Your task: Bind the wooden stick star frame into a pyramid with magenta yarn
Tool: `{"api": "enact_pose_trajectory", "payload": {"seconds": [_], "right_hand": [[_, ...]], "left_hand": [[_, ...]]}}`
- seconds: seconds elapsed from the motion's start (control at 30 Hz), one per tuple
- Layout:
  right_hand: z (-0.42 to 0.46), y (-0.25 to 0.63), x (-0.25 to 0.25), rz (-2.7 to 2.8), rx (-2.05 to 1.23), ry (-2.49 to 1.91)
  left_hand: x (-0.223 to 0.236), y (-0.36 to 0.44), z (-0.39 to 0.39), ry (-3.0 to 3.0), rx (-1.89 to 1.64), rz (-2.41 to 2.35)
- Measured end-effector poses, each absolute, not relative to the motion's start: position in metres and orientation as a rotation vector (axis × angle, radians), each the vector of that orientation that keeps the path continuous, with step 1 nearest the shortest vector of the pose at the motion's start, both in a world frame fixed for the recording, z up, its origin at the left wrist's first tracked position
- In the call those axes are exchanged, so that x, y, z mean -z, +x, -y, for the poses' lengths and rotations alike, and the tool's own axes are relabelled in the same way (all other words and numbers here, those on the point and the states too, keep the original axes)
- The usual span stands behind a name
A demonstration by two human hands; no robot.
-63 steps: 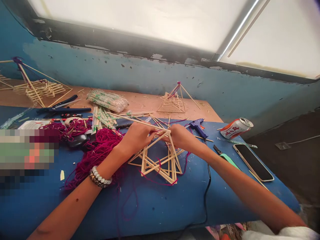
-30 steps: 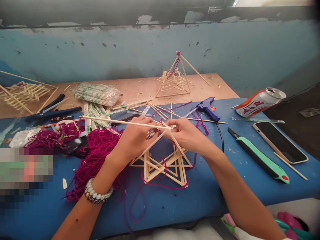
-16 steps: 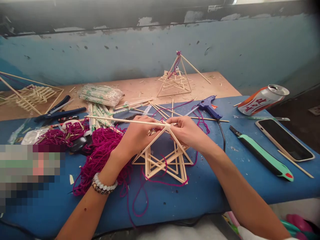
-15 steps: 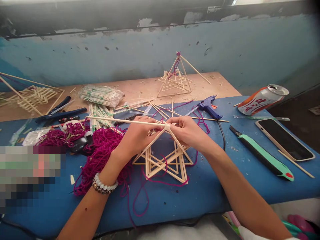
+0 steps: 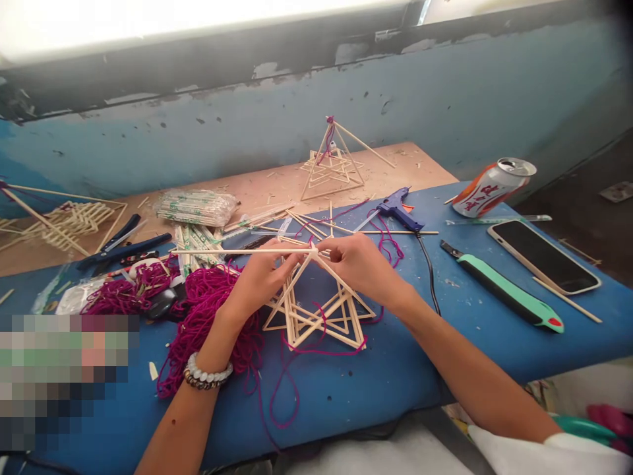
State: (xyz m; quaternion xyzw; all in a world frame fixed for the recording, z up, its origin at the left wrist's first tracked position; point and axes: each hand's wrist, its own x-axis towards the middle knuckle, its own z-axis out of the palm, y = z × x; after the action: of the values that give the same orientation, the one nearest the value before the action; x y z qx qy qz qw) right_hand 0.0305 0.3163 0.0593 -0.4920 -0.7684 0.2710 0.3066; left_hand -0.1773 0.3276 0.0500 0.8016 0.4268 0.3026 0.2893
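Note:
A pyramid-like wooden stick frame (image 5: pixel 352 286) stands at the table's front, with star-shaped layers of sticks below its tip and purple yarn trailing over it. My left hand (image 5: pixel 260 274) is closed just left of the tip, fingers pinching the frame; a long stick (image 5: pixel 212 251) passes over them and points left. On the other side, my right hand (image 5: pixel 368 267) is closed with thumb and bent fingers at the tip joint. The fingertips partly hide behind the sticks. Beside my left wrist lies a tangled heap of purple yarn (image 5: pixel 202 316).
A finished-looking stick pyramid (image 5: pixel 332 161) stands at the back. A blue glue gun (image 5: pixel 400 210), green utility knife (image 5: pixel 509 290), phone (image 5: pixel 546 257) and drink can (image 5: pixel 494 188) lie or stand right. Pliers (image 5: pixel 123 244) and packed sticks (image 5: pixel 195 208) are left.
The view has tilted and shifted, so the table things sit further left at the right side. My right hand's fingers have curled in more at the tip. Both hands stay on the stick frame.

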Motion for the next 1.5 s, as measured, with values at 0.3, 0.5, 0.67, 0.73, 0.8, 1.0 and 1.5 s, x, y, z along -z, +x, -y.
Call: {"api": "enact_pose_trajectory", "payload": {"seconds": [0.3, 0.5, 0.67, 0.73, 0.8, 1.0, 1.5], "right_hand": [[-0.319, 0.027, -0.051, 2.067, -0.528, -1.386], [-0.319, 0.027, -0.051, 2.108, -0.542, -1.292], [-0.316, 0.028, -0.052, 2.198, -0.475, -1.284], [-0.316, 0.029, -0.053, 2.264, -0.421, -1.250], [-0.317, 0.031, -0.052, 2.344, -0.347, -1.210], [-0.329, 0.033, -0.042, 2.506, -0.180, -0.965], [-0.327, 0.019, -0.050, 2.590, -0.034, -1.128]], "left_hand": [[-0.053, -0.178, -0.329, 2.049, -0.846, -1.207], [-0.053, -0.177, -0.328, 2.016, -0.869, -1.257], [-0.055, -0.176, -0.327, 2.057, -0.831, -1.266], [-0.056, -0.177, -0.327, 2.056, -0.807, -1.243], [-0.058, -0.177, -0.327, 2.018, -0.794, -1.244], [-0.059, -0.179, -0.328, 1.887, -0.784, -1.236], [-0.054, -0.181, -0.335, 1.932, -0.872, -1.188]]}}
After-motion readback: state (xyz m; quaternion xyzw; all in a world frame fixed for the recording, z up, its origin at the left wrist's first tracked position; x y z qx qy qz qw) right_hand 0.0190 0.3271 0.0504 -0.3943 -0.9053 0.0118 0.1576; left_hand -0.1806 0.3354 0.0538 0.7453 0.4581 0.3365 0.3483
